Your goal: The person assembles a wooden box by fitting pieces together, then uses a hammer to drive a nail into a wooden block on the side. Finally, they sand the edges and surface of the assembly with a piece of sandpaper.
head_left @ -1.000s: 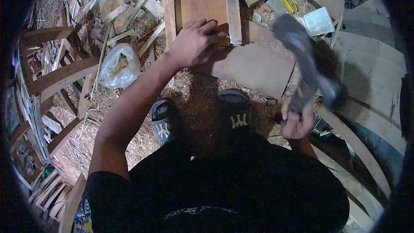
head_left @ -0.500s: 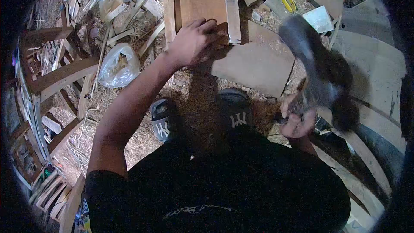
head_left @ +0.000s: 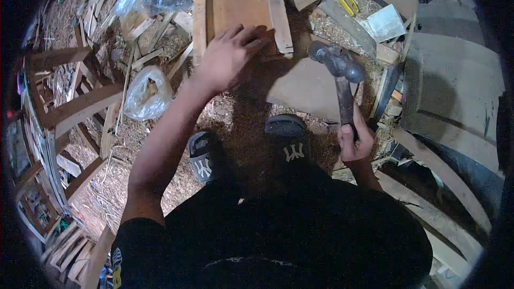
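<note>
My left hand (head_left: 230, 56) is at the near end of a wooden frame (head_left: 278, 13) with a brown panel inside it. Its fingers bend over the near rail, which they mostly cover; the thumb and anything small under the fingers are hidden. In my right hand (head_left: 356, 142) is a hammer (head_left: 338, 63), gripped by its handle with the dark metal head up, to the right of the frame. A flat board (head_left: 308, 88) lies on the floor beneath the hammer head.
Yellow-handled pliers (head_left: 347, 1) lie among wood scraps beyond the hammer. Clear plastic bags (head_left: 147, 93) rest on the sawdust at left. Wooden frameworks (head_left: 80, 99) stand at far left, and large panels (head_left: 455, 96) lean at right. My sandalled feet (head_left: 289, 139) are just below the work.
The hammer, raised and blurred before, is now lower and further left, with its head in plain view. My left hand's fingers have straightened somewhat over the frame's near end.
</note>
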Tool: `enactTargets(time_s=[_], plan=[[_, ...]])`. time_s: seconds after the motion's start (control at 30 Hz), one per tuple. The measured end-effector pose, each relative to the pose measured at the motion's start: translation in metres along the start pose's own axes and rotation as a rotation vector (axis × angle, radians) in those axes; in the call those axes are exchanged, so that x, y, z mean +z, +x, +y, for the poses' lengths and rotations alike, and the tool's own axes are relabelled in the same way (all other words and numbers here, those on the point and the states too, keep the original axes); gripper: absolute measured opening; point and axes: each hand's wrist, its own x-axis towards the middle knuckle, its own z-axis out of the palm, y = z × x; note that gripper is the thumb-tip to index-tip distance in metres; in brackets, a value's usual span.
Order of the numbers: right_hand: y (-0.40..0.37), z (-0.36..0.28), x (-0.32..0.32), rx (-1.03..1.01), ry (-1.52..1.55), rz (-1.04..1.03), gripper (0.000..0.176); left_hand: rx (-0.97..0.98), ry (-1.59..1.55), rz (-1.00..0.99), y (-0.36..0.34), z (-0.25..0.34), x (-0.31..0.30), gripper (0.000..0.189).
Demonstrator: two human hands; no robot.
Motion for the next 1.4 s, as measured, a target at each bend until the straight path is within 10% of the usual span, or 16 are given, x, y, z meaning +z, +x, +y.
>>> enactTargets(time_s=[0.2, 0.33, 0.63, 1.4], plan=[[0.005, -0.001, 0.003, 0.149, 0.267, 0.095, 0.056, 0.092, -0.375, 0.141, 0.026, -0.022, -0.078, 0.039], [0.004, -0.005, 0.007, 0.223, 0.308, 0.161, 0.054, -0.385, -0.934, 0.263, 0.030, -0.033, -0.110, 0.028], [0.001, 0.013, 0.013, 0.137, 0.369, 0.233, 0.054, -0.368, -1.006, 0.405, 0.026, -0.092, -0.137, 0.033], [0.018, -0.013, -0.006, -0.046, -0.129, -0.059, 0.047, -0.021, 0.046, -0.017, -0.001, 0.011, 0.044, 0.056]])
